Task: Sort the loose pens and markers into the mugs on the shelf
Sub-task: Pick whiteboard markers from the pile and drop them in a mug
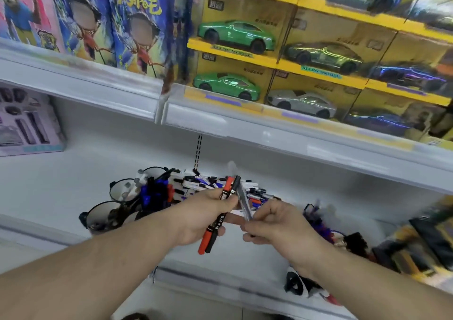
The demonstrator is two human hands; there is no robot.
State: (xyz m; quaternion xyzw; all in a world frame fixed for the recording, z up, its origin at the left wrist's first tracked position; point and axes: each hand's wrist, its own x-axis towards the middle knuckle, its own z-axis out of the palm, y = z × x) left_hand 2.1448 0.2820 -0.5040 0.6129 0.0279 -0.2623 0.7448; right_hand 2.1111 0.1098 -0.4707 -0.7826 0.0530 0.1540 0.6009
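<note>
White shop shelving (61, 192) fills the view, with boxed toy cars (235, 35) stacked on the tier above and the work going on at the lower tier. Both hands meet over that tier, just in front of a heap of loose pens (208, 183). The left hand (203, 218) is clenched around a red marker (215, 219) and a black marker (221, 218) lying side by side; their long axis runs steeply, upper ends tipped away toward the heap, lower ends sticking out below the fist toward the person. The right hand (272, 221) pinches a clear pen (244, 201) whose upper end crosses the markers just above the left fist, so the two grips nearly touch.

Mugs (122, 189) sit to the left of the left grip and slightly beyond it, near but not touching, some already holding blue and dark pens. Judging by that, the left hand is the nearer one for a drop, and its markers would need little turning to go in end first. Another mug (316, 215) seems to stand just right of the right grip, too blurred to be sure.
</note>
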